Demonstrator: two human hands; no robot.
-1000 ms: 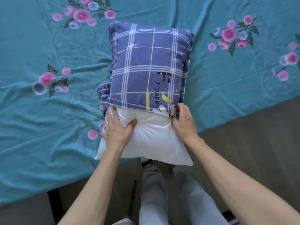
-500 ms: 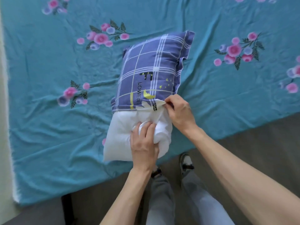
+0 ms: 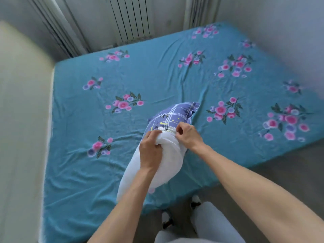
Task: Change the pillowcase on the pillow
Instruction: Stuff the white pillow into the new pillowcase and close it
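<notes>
The white pillow (image 3: 154,165) is being gripped by the left hand (image 3: 150,151) over the near bed (image 3: 140,85) edge; the purple pillowcase (image 3: 175,114) opening is being pinched by the right hand (image 3: 188,135).

The far end of the white pillow (image 3: 163,165) is hidden inside the purple plaid pillowcase (image 3: 173,114), and part of its middle is covered by the left hand (image 3: 150,151) and forearm, so its full outline cannot be traced. The fingertips of the right hand (image 3: 186,134) are buried in bunched fabric at the pillowcase's open edge, so exactly what they pinch cannot be told. The bed (image 3: 157,81) runs off the picture at the right and bottom-left, the print on the pillowcase is too crumpled to read, and the shoes (image 3: 166,220) are partly hidden by the grey trouser legs (image 3: 210,225).
</notes>
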